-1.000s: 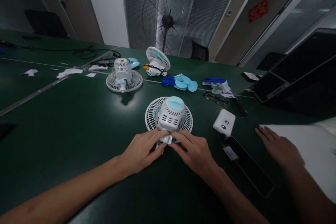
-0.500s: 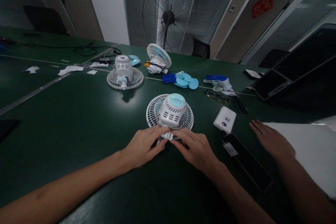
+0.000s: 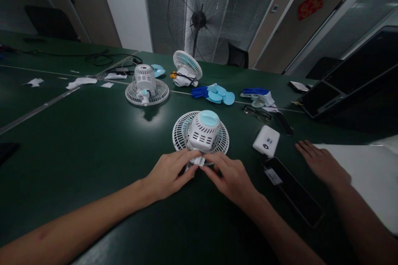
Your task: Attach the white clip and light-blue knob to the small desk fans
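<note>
A small white fan (image 3: 204,132) lies face down on the green table, its round grille flat and its motor housing with a light blue cap pointing up. At the fan's near side my left hand (image 3: 169,172) pinches the white part at the neck with thumb and fingers. From the other side, my right hand (image 3: 231,176) grips the same white neck part (image 3: 197,160), fingertips almost meeting those of the left. The fingers hide most of that part, so its exact shape cannot be made out.
Another face-down fan (image 3: 145,85) stands back left, with a tilted fan (image 3: 187,68) behind. Blue fan blades (image 3: 220,94), gloves (image 3: 259,97), glasses (image 3: 256,113), a white box-shaped device (image 3: 266,140) and a black phone (image 3: 292,190) lie rightward. Another person's hand (image 3: 323,161) rests at right.
Almost nothing differs. Both hands keep their hold on the fan's neck, and the view has shifted very slightly.
</note>
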